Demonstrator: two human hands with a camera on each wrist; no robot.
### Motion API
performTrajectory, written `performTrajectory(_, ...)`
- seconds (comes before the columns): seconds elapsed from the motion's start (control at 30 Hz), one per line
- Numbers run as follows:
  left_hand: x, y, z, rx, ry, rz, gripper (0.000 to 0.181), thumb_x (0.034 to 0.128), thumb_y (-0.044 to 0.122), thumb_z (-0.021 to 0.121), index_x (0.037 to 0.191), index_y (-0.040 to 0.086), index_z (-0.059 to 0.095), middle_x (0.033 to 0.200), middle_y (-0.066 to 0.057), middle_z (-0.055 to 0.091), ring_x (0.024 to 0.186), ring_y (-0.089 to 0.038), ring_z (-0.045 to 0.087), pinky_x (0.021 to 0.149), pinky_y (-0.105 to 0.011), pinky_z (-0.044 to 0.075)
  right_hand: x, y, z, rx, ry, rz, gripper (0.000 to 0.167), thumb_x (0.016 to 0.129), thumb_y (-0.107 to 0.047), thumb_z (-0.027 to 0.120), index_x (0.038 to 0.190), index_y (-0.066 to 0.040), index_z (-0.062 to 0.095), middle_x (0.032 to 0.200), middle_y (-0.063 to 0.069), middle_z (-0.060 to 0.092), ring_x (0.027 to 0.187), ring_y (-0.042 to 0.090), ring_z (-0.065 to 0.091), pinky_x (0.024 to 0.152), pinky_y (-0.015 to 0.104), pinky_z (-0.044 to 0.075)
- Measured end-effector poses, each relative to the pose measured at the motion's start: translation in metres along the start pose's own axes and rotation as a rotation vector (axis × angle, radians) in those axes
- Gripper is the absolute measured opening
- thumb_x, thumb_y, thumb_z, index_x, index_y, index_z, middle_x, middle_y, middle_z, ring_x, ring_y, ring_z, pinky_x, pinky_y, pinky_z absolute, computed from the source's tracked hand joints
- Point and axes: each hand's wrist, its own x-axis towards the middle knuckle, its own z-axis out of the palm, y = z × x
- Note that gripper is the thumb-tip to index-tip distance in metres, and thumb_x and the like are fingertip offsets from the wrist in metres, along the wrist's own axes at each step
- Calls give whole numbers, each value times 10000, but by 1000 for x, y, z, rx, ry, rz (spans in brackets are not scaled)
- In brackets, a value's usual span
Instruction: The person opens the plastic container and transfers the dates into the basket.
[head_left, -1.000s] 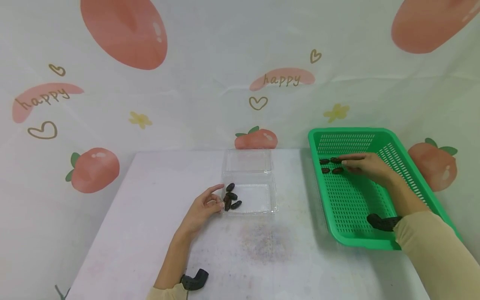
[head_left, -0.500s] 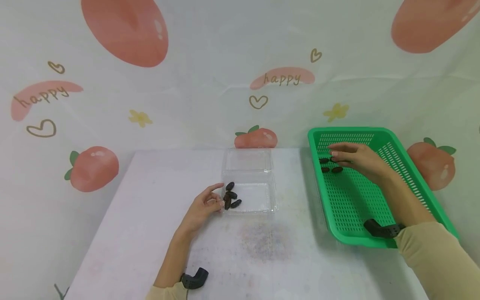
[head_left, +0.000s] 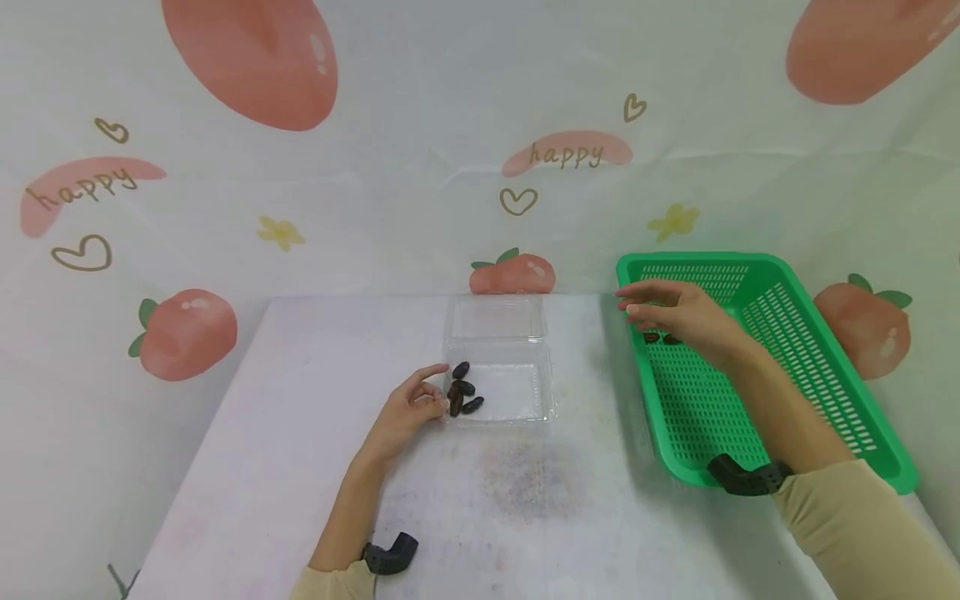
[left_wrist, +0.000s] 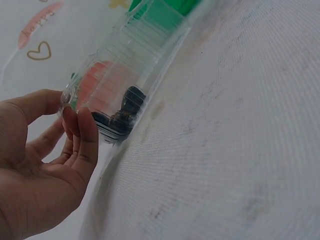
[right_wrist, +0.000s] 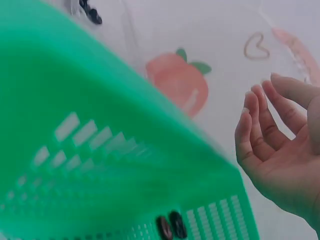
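A clear plastic clamshell box (head_left: 510, 392) lies with its lid (head_left: 497, 318) folded back. Several dark, wrinkled dates (head_left: 473, 406) sit in its left part. My left hand (head_left: 401, 417) pinches the box's left edge between thumb and fingers; the left wrist view shows the fingertips (left_wrist: 87, 127) on the plastic wall. On the right, my right hand (head_left: 686, 317) hovers over the left rim of a green basket (head_left: 813, 333), fingers loosely bent, with nothing visible between them. Below it, two dates (head_left: 651, 337) show in the basket; the hand covers the part behind them.
The white tabletop (head_left: 300, 467) has a stained patch (head_left: 532, 483) in front of the box. A printed cloth (head_left: 390, 208) stands behind as a backdrop. The basket's raised rim (head_left: 652, 417) lies between its inside and the box.
My right hand has risen from among the dates in the basket and moved left to the basket's rim. My left hand keeps its grip on the box edge.
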Motion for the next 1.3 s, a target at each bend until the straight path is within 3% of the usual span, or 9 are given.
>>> performTrajectory(0.13, -1, 2, 0, 2, 13, -2, 585, 907, 0, 670, 1450, 117, 485, 954, -80, 524, 783, -196, 596, 753, -325, 538, -1, -7, 16, 7, -12, 0, 390, 953, -266, 685, 1314, -133, 625, 1264, 36, 642, 1086, 234, 621, 888, 393, 501)
performTrajectory(0.53, -1, 3, 5, 20, 30, -17, 588, 902, -2, 668, 1448, 122, 489, 955, -79, 525, 798, -224, 595, 763, -320, 540, 4, -14, 62, 74, -156, -80, 370, 970, -198, 651, 1323, -104, 596, 1216, 118, 633, 1068, 253, 653, 917, 388, 532)
performTrajectory(0.73, -1, 3, 3, 30, 24, -18, 582, 906, 17, 676, 1446, 137, 494, 964, -84, 527, 814, -237, 598, 783, -334, 540, 9, -14, 87, 105, -165, -102, 335, 965, -158, 645, 1296, -110, 624, 1198, 110, 649, 1076, 291, 648, 918, 403, 528)
performTrajectory(1.07, -2, 5, 4, 37, 29, -28, 595, 898, 23, 675, 1452, 128, 486, 965, -77, 539, 813, -234, 598, 778, -334, 536, 14, -16, 125, 126, -153, -58, 302, 942, -146, 658, 1242, -111, 662, 1130, 87, 670, 986, 238, 671, 930, 439, 521)
performTrajectory(1.3, -2, 5, 3, 35, 29, -22, 582, 905, 29, 677, 1446, 137, 493, 960, -77, 539, 809, -233, 597, 774, -332, 537, 15, -9, 157, 92, -142, -63, 286, 924, -152, 685, 1204, -92, 680, 1111, 117, 683, 1016, 377, 652, 890, 421, 531)
